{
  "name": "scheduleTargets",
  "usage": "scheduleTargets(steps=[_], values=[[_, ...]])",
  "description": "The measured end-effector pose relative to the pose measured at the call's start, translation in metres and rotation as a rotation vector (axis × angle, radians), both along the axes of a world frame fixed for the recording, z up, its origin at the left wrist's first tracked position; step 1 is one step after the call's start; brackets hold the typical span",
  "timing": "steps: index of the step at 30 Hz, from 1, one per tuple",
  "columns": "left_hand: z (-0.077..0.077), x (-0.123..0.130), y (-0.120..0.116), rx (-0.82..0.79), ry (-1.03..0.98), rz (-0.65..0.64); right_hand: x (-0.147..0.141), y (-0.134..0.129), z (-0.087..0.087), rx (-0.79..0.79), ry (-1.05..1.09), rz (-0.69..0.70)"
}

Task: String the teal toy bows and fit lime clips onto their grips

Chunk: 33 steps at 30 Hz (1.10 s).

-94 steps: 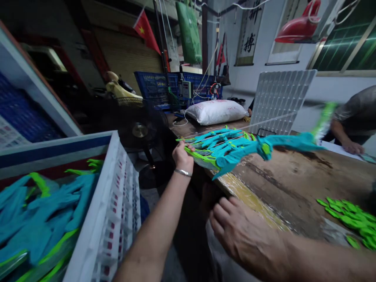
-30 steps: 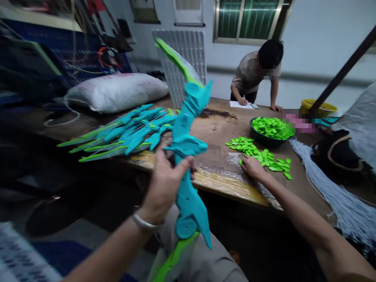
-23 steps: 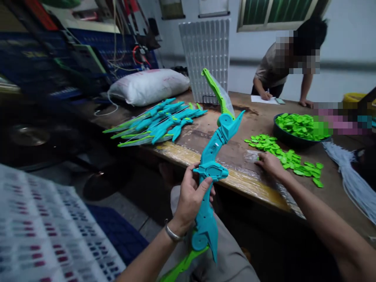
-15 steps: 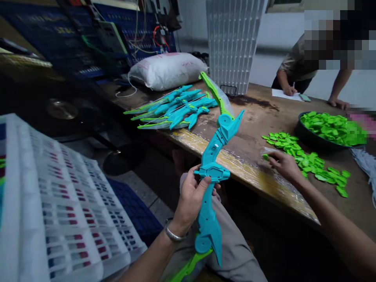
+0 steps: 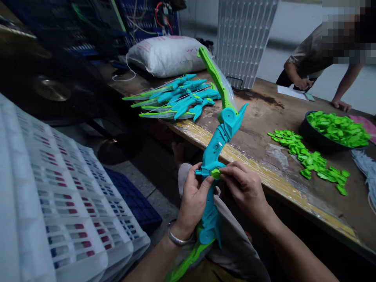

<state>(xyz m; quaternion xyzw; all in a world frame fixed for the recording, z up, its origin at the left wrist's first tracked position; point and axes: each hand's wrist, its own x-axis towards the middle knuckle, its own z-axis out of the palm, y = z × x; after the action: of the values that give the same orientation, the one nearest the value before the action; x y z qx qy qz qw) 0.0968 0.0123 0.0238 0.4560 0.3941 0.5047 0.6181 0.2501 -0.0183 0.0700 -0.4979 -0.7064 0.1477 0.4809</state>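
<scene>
The person's left hand (image 5: 192, 196) is wrapping its grip around the middle of a teal toy bow (image 5: 212, 153), the thumb lying over the front. The right hand (image 5: 248, 188) is pinching a small green piece (image 5: 216, 173) with its fingertips at the bow's centre; whether it is seated cannot be told. The bow is leaning above the person's lap, beside the desk (image 5: 249, 127). There, loose green pieces (image 5: 313, 160) are lying beside a dark bowl (image 5: 311, 137), and other bows (image 5: 188, 98) are resting near a white sack (image 5: 173, 58).
</scene>
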Motion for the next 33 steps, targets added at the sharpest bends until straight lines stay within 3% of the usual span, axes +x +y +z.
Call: scheduleTargets(steps=[5,10,15,21,25,29,33], values=[[0.001,0.000,0.000,0.019,-0.010,-0.033,-0.001,0.003,0.005,-0.015,-0.080,-0.068],[0.000,0.000,0.000,0.028,0.013,0.032,-0.001,0.010,0.004,-0.054,-0.047,-0.035],[0.000,-0.001,0.002,0.020,0.018,-0.017,0.002,0.010,0.006,-0.045,-0.146,0.001],[0.000,0.002,0.002,-0.032,0.051,-0.012,0.006,0.009,0.009,-0.149,-0.073,0.024],[0.005,0.001,0.000,0.001,0.090,0.002,0.011,0.010,0.004,-0.219,0.039,-0.002],[0.006,-0.002,-0.003,0.073,0.143,0.019,0.015,0.010,-0.006,-0.395,0.107,0.164],[0.001,-0.004,-0.006,0.150,0.214,-0.001,0.011,0.004,-0.015,-0.367,0.112,0.081]])
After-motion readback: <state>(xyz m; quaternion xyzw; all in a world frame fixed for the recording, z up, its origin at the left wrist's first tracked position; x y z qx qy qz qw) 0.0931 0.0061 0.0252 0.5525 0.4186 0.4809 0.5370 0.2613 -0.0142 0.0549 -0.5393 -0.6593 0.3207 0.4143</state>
